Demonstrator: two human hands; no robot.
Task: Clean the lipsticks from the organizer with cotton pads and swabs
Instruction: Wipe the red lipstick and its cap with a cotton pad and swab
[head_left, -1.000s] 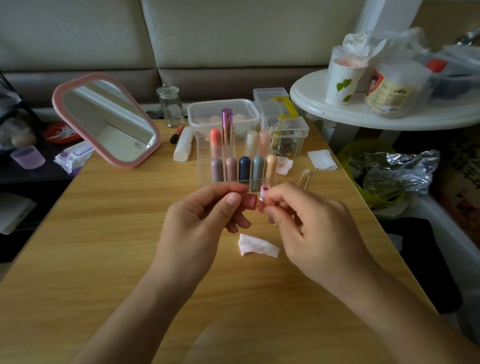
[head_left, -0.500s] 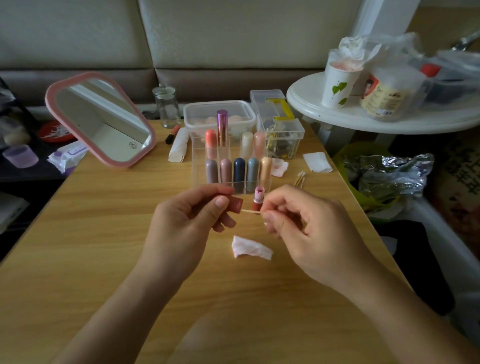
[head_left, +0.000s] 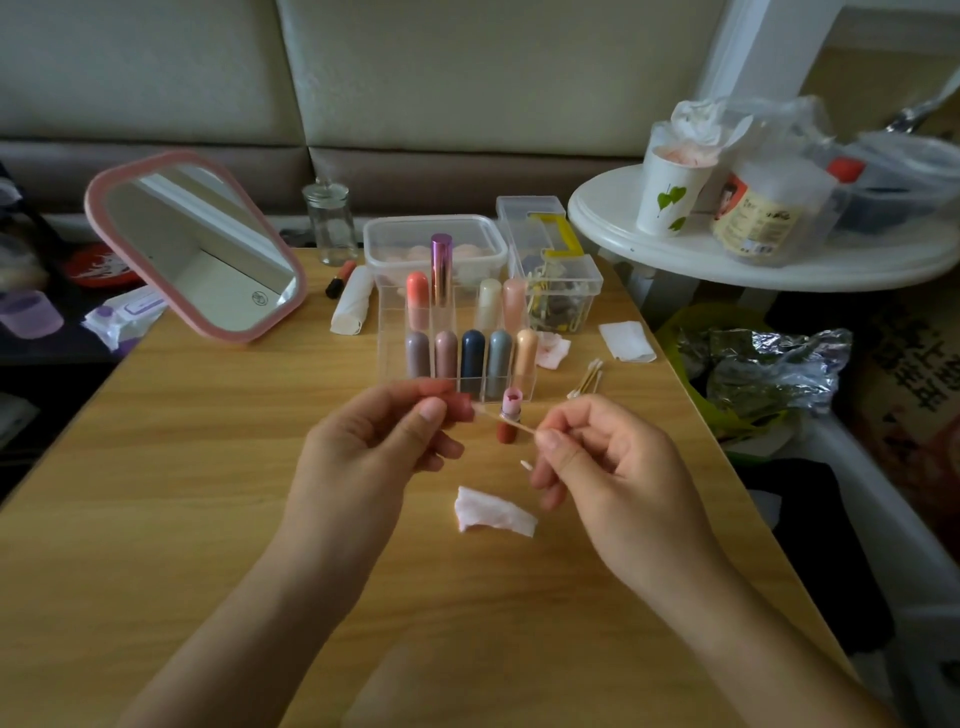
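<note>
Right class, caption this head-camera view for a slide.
Left hand holds a lipstick cap; right hand pinches a cotton swab aimed at its mouth.

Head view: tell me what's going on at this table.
A person is cleaning a lipstick cap. The left hand holds the reddish-brown cap while the right hand pinches a cotton swab, its tip at the cap's mouth. The uncapped lipstick stands on the table before the organizer; a used cotton pad lies nearby.

On the table (head_left: 182, 467) the organizer (head_left: 393, 358) stands mid-back — mirror (head_left: 200, 249) to its left, swabs (head_left: 586, 383) to its right, pad (head_left: 493, 513) before it.
</note>
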